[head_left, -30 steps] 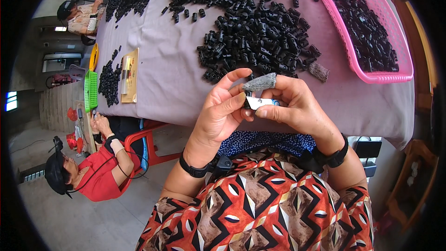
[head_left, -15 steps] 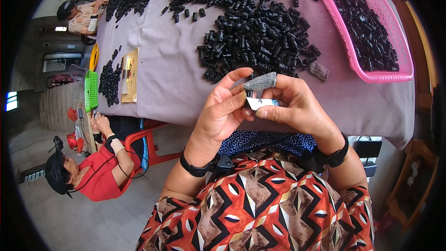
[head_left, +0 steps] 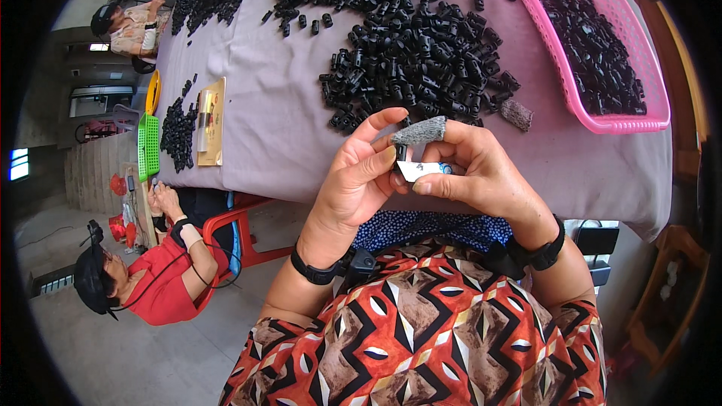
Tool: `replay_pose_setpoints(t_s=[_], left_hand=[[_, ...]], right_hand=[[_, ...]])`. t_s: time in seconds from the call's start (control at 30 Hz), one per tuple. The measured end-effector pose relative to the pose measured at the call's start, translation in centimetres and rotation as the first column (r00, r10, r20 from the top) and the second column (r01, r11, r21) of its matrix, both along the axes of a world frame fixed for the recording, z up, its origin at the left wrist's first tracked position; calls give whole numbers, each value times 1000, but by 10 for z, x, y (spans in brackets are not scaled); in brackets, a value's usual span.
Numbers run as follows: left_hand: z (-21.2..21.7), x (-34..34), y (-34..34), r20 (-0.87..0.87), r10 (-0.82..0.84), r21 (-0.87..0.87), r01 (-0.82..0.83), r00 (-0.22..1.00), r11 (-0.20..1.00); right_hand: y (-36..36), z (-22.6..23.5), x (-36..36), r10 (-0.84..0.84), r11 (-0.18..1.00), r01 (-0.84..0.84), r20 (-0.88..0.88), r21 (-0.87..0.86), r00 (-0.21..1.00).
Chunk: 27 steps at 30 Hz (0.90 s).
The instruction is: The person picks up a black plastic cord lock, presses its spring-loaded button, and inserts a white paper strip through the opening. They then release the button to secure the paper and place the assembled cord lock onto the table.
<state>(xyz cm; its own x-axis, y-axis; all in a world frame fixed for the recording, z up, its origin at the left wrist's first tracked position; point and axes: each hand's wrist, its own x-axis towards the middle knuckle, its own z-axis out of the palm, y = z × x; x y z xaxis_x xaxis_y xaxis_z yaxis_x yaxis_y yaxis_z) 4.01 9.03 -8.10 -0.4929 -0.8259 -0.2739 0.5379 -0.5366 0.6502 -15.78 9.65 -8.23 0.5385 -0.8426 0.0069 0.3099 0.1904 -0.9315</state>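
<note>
Both hands are working close together just above the near edge of the bench, which is wearing a pale mauve cloth.

1. The left hand is closing thumb and forefinger on a small black plastic part; the grip is nearly shut, with the part showing only as a dark sliver between the fingertips.
2. The right hand is pinching a small white tool between thumb and fingers, fully closed on it. A grey knitted finger cot is covering its forefinger.
3. Handling judgement: the part is looking light, stiff and smooth, so it is likely to slip; a pinch across its short sides, near the end, is appearing the soundest hold. The knitted cot is probably adding friction.

Surroundings:
- A loose heap of black parts is lying on the cloth just beyond the hands.
- A pink mesh basket, rectangular and holding more black parts, is sitting at the right.
- A second grey finger cot is lying between heap and basket.
- A flat tan rectangular package is resting at the left, beside a smaller pile and a green basket at the bench edge.
- A co-worker in red is sitting at lower left.
</note>
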Motion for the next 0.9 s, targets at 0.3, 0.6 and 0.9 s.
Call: replay_pose_setpoints(t_s=[0.3,0.6,0.9], left_hand=[[-1,2,0,-15,-27,-9,26,1000,1000],[15,-6,-12,4,9,-114,-8,1000,993],[99,-107,-73,263,-191,-423,291,946,858]], right_hand=[[0,-3,2,-38,999,37,40,23,998],[-2,-3,0,-372,923,353,126,152,919],[-6,-17,-2,-548,830,507,164,234,820]])
